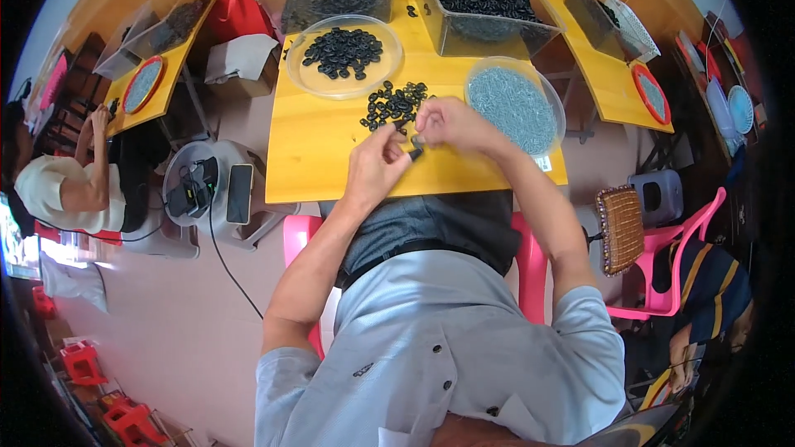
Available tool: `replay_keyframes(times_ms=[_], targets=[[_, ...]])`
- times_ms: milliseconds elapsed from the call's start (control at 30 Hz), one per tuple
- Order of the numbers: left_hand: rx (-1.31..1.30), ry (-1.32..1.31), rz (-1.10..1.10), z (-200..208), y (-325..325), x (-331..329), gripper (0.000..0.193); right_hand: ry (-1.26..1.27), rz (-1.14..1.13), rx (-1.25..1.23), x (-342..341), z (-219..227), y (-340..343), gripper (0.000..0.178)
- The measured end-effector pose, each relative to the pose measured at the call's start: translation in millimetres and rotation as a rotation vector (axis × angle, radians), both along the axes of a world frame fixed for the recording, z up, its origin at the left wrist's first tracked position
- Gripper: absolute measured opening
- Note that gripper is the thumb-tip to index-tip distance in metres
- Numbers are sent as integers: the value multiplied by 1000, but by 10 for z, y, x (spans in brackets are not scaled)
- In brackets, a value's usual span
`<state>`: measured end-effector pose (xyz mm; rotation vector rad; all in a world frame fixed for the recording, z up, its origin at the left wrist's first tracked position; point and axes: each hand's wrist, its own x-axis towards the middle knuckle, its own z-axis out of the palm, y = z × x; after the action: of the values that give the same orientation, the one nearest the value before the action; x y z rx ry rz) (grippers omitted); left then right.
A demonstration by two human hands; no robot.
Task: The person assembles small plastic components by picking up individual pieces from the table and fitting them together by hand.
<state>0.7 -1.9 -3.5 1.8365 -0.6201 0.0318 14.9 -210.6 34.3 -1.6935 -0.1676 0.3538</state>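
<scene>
Over the near part of the yellow table (331, 174), my two hands nearly meet. My left hand (377, 165) is closed in a pinch, with a small black piece (416, 151) at its thumb and fingertips. Close by on the right, my right hand (451, 125) has its fingers pinched together and slightly blurred; what they hold is too small to make out. Just beyond the fingertips lies a loose pile of small black oval pieces (393, 103). To its right, a round clear tray (561, 116) holds many thin grey metal pins or screws (512, 108).
Behind the pile is a round clear tray (315, 81) of black pieces. Two clear bins (472, 40) of black parts stand at the far edge. A person (74, 182) works at a left side table. Pink chair (687, 257) at right; a phone (239, 194) on a stool at left.
</scene>
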Motion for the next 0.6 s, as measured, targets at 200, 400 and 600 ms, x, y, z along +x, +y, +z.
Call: replay_keyframes(times_ms=[200, 400, 600], targets=[[-483, 241, 282, -6, 144, 183, 23, -301, -233, 68, 576, 695, 333, 6], [-685, 423, 287, -11, 194, 291, 16, -461, -140, -681, 306, 438, 278, 10], [-634, 441, 248, -3, 183, 273, 16, -468, -107, -922, 100, 185, 164, 13]])
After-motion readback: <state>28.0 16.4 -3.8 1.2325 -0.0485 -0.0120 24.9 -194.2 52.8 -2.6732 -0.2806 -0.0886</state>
